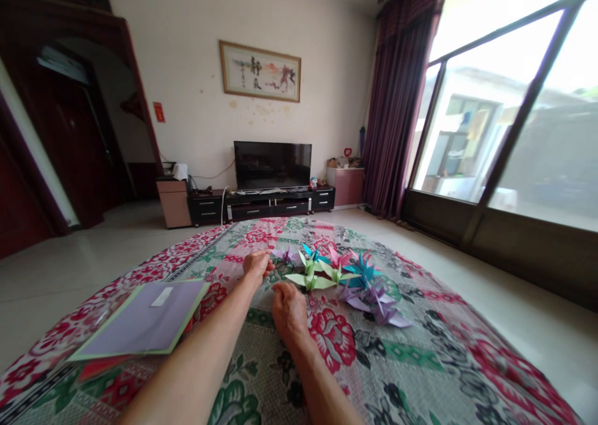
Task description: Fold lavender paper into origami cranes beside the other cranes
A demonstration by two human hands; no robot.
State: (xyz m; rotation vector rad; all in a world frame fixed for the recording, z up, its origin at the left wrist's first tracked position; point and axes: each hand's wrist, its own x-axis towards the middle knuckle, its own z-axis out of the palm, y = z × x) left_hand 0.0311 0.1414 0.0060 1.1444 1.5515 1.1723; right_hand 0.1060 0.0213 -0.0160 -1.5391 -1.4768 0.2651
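Observation:
On the round table, my left hand (pixel 258 265) reaches forward with its fingers bent inward. Its fingertips are close beside the left tip of a small purple paper crane (pixel 288 256); whether they pinch it I cannot tell. My right hand (pixel 290 308) is nearer to me, its fingers curled and largely hidden behind the back of the hand. Just beyond it sits a light green paper crane (pixel 310 278), with a second green crane (pixel 337 274) to its right. Blue cranes (pixel 363 270), pink cranes (pixel 340 257) and larger purple cranes (pixel 382 305) are grouped around these.
A stack of coloured paper (pixel 133 322), purple and green on top, lies left of my arms, with a small white label (pixel 161 296) on it. A flowered cloth (pixel 402 381) covers the table. Farther off stand a television (pixel 273 166) and a low black cabinet (pixel 252 208).

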